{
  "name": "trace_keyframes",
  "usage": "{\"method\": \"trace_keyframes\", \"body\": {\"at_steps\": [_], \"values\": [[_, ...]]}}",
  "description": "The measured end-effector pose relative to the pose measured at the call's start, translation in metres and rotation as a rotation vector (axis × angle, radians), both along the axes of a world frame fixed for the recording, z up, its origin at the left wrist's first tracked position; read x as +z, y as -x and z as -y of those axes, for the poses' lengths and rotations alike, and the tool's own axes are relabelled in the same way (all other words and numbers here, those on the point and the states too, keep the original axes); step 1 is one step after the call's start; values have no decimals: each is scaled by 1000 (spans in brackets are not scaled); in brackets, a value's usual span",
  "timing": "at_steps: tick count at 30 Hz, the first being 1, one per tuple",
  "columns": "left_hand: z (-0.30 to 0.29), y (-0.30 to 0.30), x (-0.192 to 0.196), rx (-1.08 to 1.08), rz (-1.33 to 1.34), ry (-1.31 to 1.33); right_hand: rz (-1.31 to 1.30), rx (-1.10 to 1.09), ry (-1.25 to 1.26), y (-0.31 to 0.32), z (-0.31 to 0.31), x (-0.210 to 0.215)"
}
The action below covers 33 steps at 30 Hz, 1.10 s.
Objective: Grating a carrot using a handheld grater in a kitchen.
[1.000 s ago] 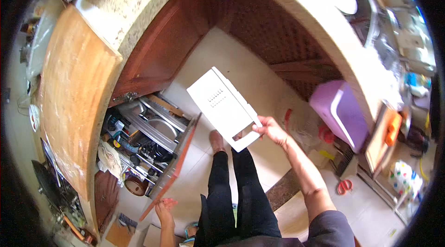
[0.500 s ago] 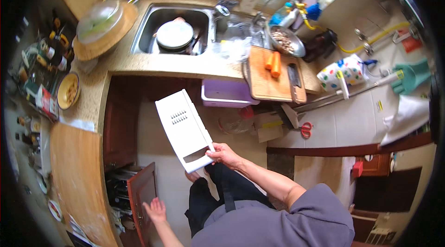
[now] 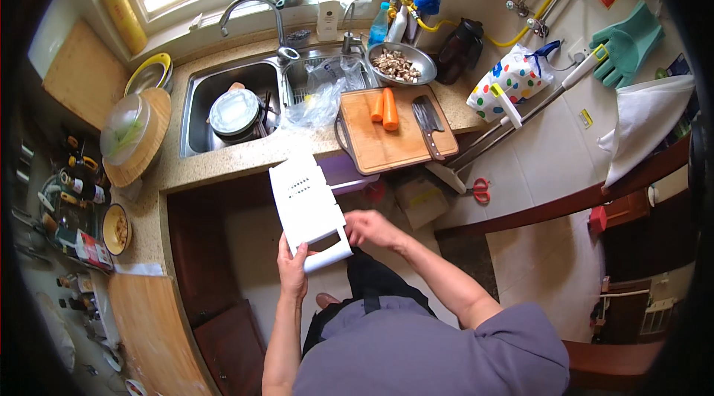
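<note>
A white flat grater (image 3: 305,206), with a small patch of raised teeth and a loop handle, is tilted in front of the counter. My left hand (image 3: 292,266) grips it at the handle end, thumb on top. Beside the handle's right edge is my right hand (image 3: 374,231), its fingers loosely curled with nothing visible in them. Whether its fingertips touch the grater is hard to tell. Beyond, orange carrots (image 3: 390,112) and a knife (image 3: 427,122) with a dark handle lie on a wooden cutting board (image 3: 364,150).
A double sink (image 3: 195,117) holds stacked dishes, with crumpled plastic bags to its right. A metal bowl (image 3: 425,61) of chopped mushrooms stands behind the board. Below the counter are a purple bin (image 3: 343,173) and a closed cabinet door (image 3: 230,344). Red scissors (image 3: 481,191) hang at right.
My left hand has come up from beside the open cabinet door and taken the grater's handle. My right hand has come off the handle to its right edge. The cabinet door is now closed.
</note>
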<state>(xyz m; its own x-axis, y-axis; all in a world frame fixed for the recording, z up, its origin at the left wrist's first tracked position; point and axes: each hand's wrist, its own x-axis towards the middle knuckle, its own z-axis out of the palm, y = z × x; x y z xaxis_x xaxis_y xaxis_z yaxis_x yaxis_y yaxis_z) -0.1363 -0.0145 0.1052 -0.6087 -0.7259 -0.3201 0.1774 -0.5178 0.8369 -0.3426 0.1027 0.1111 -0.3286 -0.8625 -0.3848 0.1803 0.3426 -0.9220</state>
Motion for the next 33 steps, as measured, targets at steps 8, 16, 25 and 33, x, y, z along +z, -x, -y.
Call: {"method": "trace_keyframes", "body": {"at_steps": [8,16,25,33], "values": [[27,87,10,-211,132,65,-1186,-458,-79,190,69,-16],[49,169,24,-299,244,89,-1619,-187,-432,256,138,-54],[79,216,11,-438,272,90,-1509,-277,-266,300,108,-50],[102,240,-13,-574,364,243,-1568,-129,-325,317,88,-46]]}}
